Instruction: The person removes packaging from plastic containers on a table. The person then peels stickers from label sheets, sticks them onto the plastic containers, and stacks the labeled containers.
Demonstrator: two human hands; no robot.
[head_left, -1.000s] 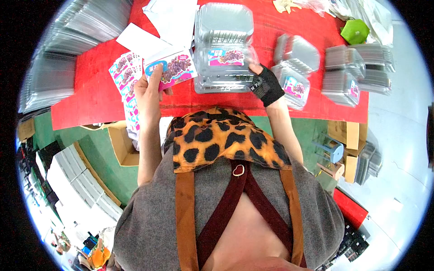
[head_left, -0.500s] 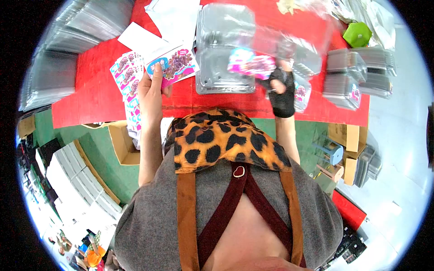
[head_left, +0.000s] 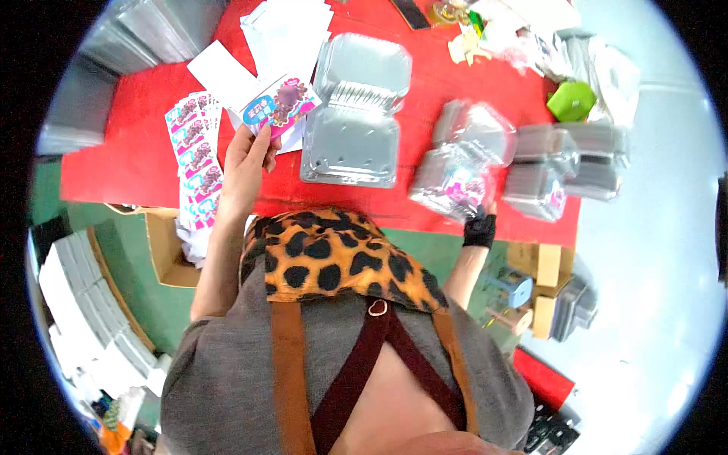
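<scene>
In the head view, my left hand (head_left: 246, 163) pinches a printed label sheet (head_left: 284, 106) with grapes and pink and blue print. My right hand (head_left: 479, 226), in a black fingerless glove, grips the near right corner of a stack of clear plastic clamshell containers (head_left: 436, 182). Its fingers are partly hidden and blurred. A grape label (head_left: 464, 189) shows on that stack, and the lids behind it stand open. Between my hands lies another open clear clamshell stack (head_left: 353, 148), apart from both hands.
Strips of grape labels (head_left: 199, 155) and white paper (head_left: 284, 34) lie left on the red table (head_left: 258, 201). Clear container stacks stand at the far left (head_left: 72, 114) and right (head_left: 535, 186). A green object (head_left: 570, 101) is at the back right. Cardboard boxes (head_left: 171, 250) stand below.
My right hand has moved down from beside the central stack to the clamshell stack at the right; the label it held is no longer in it. My left hand still holds its sheet. The view has shifted.
</scene>
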